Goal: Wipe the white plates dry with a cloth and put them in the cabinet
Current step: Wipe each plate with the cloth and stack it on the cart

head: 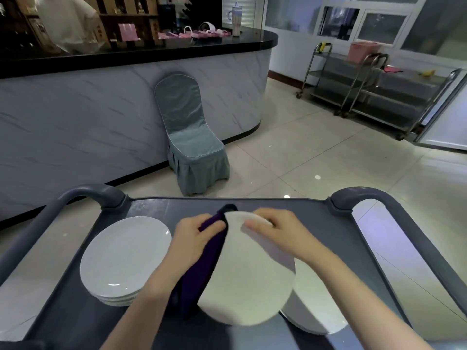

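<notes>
A white plate (pixel 246 281) is held tilted above a grey cart (pixel 156 205). My left hand (pixel 194 238) grips a dark purple cloth (pixel 199 274) against the plate's left edge. At the plate's far rim, my right hand (pixel 275 231) holds it with curled fingers. A stack of white plates (pixel 123 258) sits on the cart to the left. Another white plate stack (pixel 313 306) lies on the right, partly hidden under the held plate.
The cart has raised grey handles at left (pixel 83 193) and right (pixel 366 195). A covered blue-grey chair (pixel 192 137) stands ahead against a marble counter (pixel 101 117). Steel trolleys (pixel 374 89) stand far right on the tiled floor. A person (pixel 65 21) is behind the counter.
</notes>
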`<state>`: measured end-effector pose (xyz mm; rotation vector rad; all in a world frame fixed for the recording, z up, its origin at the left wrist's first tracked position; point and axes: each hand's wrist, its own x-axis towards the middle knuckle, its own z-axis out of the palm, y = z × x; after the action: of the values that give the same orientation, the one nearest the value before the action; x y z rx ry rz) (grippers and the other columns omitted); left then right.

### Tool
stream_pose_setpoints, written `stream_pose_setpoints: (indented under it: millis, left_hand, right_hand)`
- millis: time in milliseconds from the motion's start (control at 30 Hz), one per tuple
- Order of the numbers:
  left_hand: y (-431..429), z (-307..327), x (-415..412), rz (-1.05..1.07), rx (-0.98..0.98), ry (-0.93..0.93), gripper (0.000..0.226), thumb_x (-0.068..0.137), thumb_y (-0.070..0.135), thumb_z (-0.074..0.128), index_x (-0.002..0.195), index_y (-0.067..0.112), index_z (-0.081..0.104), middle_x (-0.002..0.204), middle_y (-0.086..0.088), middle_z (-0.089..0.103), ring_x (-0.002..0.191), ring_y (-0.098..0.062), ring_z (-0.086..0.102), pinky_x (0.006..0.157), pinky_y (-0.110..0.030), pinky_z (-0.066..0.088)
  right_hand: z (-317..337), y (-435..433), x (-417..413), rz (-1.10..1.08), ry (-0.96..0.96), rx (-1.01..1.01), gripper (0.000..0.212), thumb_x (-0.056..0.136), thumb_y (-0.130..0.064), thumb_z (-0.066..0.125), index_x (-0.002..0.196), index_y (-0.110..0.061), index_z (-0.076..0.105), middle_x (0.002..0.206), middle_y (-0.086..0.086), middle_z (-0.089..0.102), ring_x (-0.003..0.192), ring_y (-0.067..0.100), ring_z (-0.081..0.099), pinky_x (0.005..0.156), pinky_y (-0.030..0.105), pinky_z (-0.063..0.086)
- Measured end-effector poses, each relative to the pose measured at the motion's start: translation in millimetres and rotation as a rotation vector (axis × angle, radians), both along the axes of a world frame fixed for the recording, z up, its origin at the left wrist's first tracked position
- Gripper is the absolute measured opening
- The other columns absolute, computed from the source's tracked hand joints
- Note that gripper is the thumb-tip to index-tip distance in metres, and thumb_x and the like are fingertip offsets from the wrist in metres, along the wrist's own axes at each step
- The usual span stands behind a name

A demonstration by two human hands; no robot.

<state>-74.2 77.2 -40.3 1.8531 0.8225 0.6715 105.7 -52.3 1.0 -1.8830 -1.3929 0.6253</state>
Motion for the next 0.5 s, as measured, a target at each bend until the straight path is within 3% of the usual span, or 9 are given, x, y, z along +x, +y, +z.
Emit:
stream_pose_setpoints:
  millis: [67,133,333,433,500]
  left_hand:
    - [-4,3,4,-0.137,0.044,0.077,0.024,0.090,0.027,0.069,0.066,0.026,0.065,0.063,0.003,0.066,0.056,-0.002,0.051,0.056,-0.019,0.038]
    - [-7,1,1,-0.101,-0.007,0.069,0.021,0.091,0.030,0.066,0.071,0.022,0.067,0.068,-0.001,0.068,0.058,-0.004,0.054,0.057,-0.019,0.041]
    - [-27,-26,-11,0.389,-0.416,-0.171,0.037,0.096,0.035,0.059,0.067,0.011,0.060,0.064,-0.003,0.062,0.062,-0.015,0.052,0.061,-0.033,0.043]
    - [-19,-20,-14,0.325,-0.234,-0.068,0.040,0.096,0.033,0.059,0.059,0.019,0.055,0.055,0.006,0.057,0.055,-0.010,0.048,0.057,-0.029,0.041]
    - [-11,-8,-14,0.155,-0.124,-0.056,0.038,0.095,0.027,0.061,0.057,0.025,0.056,0.053,0.010,0.057,0.049,-0.002,0.046,0.052,-0.018,0.039]
  right_hand:
    - [-4,1,-10,0.077,-0.059,-0.030,0.039,0.096,-0.046,0.060,0.067,-0.020,0.058,0.058,-0.009,0.048,0.056,0.002,0.039,0.055,0.020,0.030]
    - [-8,-2,-10,0.026,-0.022,0.021,0.044,0.096,-0.043,0.060,0.061,-0.019,0.050,0.056,-0.010,0.041,0.055,0.004,0.035,0.054,0.022,0.028]
    - [-18,-11,-9,-0.503,0.366,0.245,0.048,0.096,-0.033,0.061,0.056,-0.018,0.038,0.056,-0.009,0.036,0.052,0.010,0.032,0.046,0.016,0.027]
    - [-18,-14,-6,-0.418,0.269,0.183,0.041,0.097,-0.034,0.059,0.066,-0.007,0.054,0.060,-0.007,0.048,0.055,0.007,0.040,0.051,0.017,0.033]
    - [-10,-15,-3,-0.290,0.182,0.143,0.041,0.098,-0.032,0.060,0.061,-0.016,0.054,0.057,-0.013,0.045,0.055,0.004,0.038,0.053,0.020,0.032]
